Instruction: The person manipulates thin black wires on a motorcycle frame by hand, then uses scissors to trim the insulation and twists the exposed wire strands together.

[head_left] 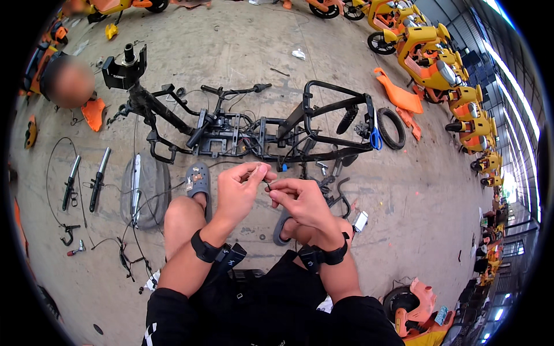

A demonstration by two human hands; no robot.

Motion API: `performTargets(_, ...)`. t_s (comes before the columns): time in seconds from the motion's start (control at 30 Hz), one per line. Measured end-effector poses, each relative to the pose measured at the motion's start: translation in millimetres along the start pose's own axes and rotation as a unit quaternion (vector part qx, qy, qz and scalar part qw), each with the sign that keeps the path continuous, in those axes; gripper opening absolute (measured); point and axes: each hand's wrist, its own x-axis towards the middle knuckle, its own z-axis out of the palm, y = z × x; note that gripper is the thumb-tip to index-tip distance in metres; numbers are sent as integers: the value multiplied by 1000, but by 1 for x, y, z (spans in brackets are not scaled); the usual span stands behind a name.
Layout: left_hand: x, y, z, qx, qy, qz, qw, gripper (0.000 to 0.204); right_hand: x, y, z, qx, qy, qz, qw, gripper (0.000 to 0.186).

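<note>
In front of me, my left hand [242, 187] and my right hand [303, 199] are close together, each with thumb and fingers pinched. A small thin dark piece [268, 186] shows between them, at the right fingertips; its kind is too small to tell. What the left fingers pinch is mostly hidden. Just beyond the hands lies a black scooter frame [231, 151], stripped of its body panels, with wires and a tall steering column at its left. A small blue part [283, 168] sits at the frame's near edge, close to my fingers.
Two fork legs [99, 180], a grey cushion-like piece [151, 199] and cables [124, 254] lie left. Blue-handled scissors [375, 138], a tyre [392, 128] and orange panels [401, 92] are right. Yellow scooters [424, 49] line the right side. Another person [69, 81] is far left.
</note>
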Motion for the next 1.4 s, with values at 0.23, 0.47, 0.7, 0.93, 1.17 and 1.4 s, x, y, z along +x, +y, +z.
performTargets(0.23, -3, 0, -3, -22, 36, 20, 999, 19, 3, -10, 6, -16, -43, -23, 999, 17)
performTargets(0.47, -4, 3, -11, -38, 55, 18, 998, 19, 8, -7, 15, -79, -62, -67, 993, 16)
performTargets(0.7, 14, 11, -19, -164, -17, -70, 984, 22, 8, 13, 22, 42, 46, -97, 993, 15)
performTargets(0.93, 8, 11, -16, -156, -125, -120, 972, 26, 10, 26, 9, 148, 153, -85, 973, 13)
performTargets(1.17, 3, 13, -18, -59, -201, -146, 967, 23, 11, 27, 13, 127, 186, -115, 967, 14)
performTargets(1.4, 0, 13, -11, -45, -176, -86, 980, 18, 10, 22, 6, 209, 109, -81, 969, 11)
